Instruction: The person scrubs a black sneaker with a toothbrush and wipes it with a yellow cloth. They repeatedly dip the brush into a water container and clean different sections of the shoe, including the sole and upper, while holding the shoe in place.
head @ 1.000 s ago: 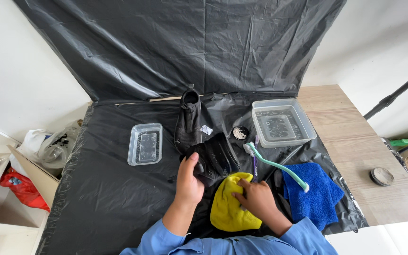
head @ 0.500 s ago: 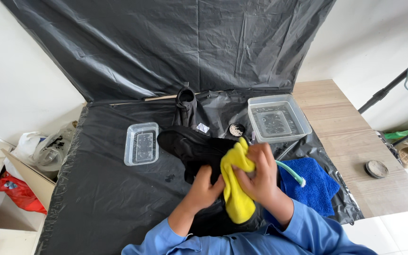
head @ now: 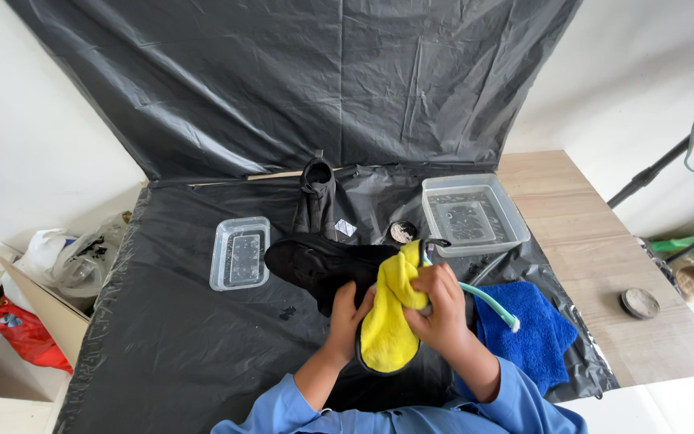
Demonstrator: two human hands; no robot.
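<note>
Right now the wiping is under way, by the look of it, not finished. Just below the middle of the frame a black shoe point(head: 319, 261) lies on its side on the surface point(head: 170, 354), which is covered with black plastic sheeting. The right hand point(head: 442, 309) is closed around a yellow cloth point(head: 387, 333) and presses it against the shoe's heel end. The left hand point(head: 345, 309) is curled against the shoe and the cloth's edge, steadying them.

A second black shoe point(head: 315, 197) stands upright further up the frame, well apart from both hands; I judge it is not being handled, and whether it is clean cannot be told. A teal-handled brush point(head: 487, 301) lies just beside the right hand, over a blue towel point(head: 524, 325) at lower right. A larger clear tub of water point(head: 474, 215) sits upper right, a smaller clear tray point(head: 240, 253) to the left of the shoe, and a small round tin point(head: 402, 231) between them.
</note>
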